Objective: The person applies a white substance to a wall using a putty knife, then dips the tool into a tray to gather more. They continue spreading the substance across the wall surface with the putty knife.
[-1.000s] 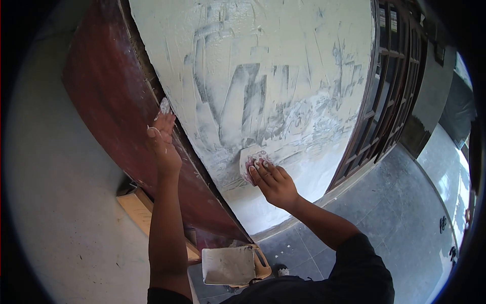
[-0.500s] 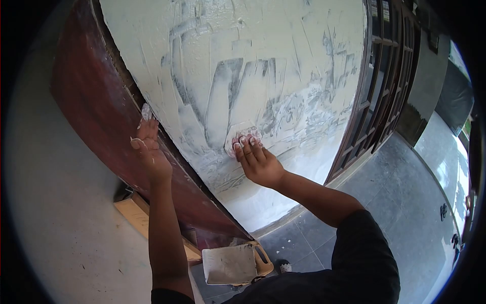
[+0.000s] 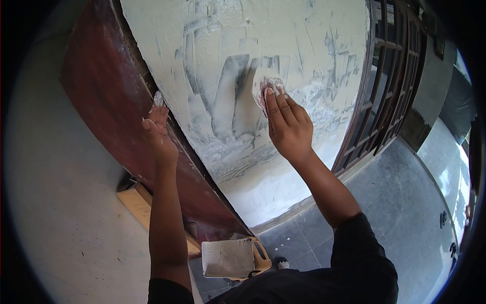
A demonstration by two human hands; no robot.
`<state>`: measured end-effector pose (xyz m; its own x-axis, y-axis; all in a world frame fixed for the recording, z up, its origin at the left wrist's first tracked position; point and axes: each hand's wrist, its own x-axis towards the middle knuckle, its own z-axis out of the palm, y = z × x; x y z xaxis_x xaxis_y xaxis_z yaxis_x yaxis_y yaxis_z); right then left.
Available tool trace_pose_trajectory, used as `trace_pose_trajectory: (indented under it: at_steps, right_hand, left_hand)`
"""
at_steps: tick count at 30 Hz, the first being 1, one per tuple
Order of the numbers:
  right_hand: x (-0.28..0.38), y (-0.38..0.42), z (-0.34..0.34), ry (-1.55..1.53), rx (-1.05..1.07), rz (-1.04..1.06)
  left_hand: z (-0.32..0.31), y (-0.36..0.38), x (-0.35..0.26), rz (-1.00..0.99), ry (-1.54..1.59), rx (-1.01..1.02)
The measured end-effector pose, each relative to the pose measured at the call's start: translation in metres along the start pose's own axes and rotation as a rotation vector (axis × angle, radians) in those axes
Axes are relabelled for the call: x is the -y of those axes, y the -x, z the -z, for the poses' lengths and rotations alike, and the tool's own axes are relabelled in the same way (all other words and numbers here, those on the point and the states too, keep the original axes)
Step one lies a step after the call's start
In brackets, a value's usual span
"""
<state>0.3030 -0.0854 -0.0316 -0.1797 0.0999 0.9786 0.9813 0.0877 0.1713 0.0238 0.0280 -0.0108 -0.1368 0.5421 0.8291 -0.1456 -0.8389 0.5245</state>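
My right hand (image 3: 291, 121) grips a flat putty spreader (image 3: 267, 83) smeared with white paste, its fingers pressed along the back. The spreader is tilted close over the wall (image 3: 217, 126), which carries streaky pale putty with grey patches showing through. Along the dark gap at the wall's left edge, my left hand (image 3: 160, 131) is raised with fingers stretched out and thumb apart. White paste coats its thumb and fingers, and a whitish smeared patch (image 3: 158, 98) shows at the fingertips.
A dark red panel (image 3: 111, 101) borders the wall on the left. Below stand a paste-stained tray (image 3: 228, 258) and a yellowish wooden piece (image 3: 134, 205). Brown-framed glazed panes (image 3: 374, 96) line the right side, above the grey tiled floor (image 3: 374, 177).
My right hand has moved up and right across the wall with the spreader, which is now tilted more. My left hand stays by the wall's edge; the view has shifted slightly.
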Motion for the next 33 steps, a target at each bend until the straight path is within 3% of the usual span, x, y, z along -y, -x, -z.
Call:
trace_pose_trajectory:
  at_steps: [2, 4, 7, 9, 15, 20, 22, 27, 30, 33]
  right_hand:
    - [0.001, -0.021, -0.013, 0.048, -0.053, 0.046]
    - [0.013, -0.017, -0.027, 0.014, 0.069, 0.080]
    - [0.042, 0.036, -0.056, 0.095, 0.147, 0.348]
    - [0.062, 0.071, -0.045, 0.016, 0.237, 0.352]
    - [0.048, 0.093, 0.019, -0.229, 0.340, 0.194]
    - [-0.025, 0.017, -0.003, 0.010, 0.092, 0.098]
    - [-0.034, 0.000, -0.011, 0.073, 0.101, 0.086]
    - [0.010, 0.103, -0.040, 0.059, 0.302, 0.271]
    - [0.037, 0.149, -0.018, -0.129, 0.385, 0.185]
    - [0.032, 0.126, 0.016, -0.214, 0.407, 0.021]
  left_hand:
    - [0.006, -0.002, 0.005, 0.006, 0.034, 0.070]
    - [0.005, -0.002, 0.006, 0.004, 0.051, 0.065]
    - [0.005, -0.001, 0.006, 0.012, 0.068, 0.056]
    - [0.001, -0.002, 0.005, 0.017, 0.075, 0.050]
    - [-0.003, -0.002, -0.002, 0.066, 0.074, -0.027]
    - [-0.003, -0.002, 0.002, 0.027, 0.064, -0.021]
    - [-0.003, -0.002, 0.004, 0.021, 0.072, -0.020]
    - [-0.001, -0.001, 0.004, 0.023, 0.066, -0.021]
    - [0.001, -0.001, 0.006, 0.004, 0.059, -0.011]
    - [0.004, -0.002, 0.010, -0.001, 0.069, 0.006]
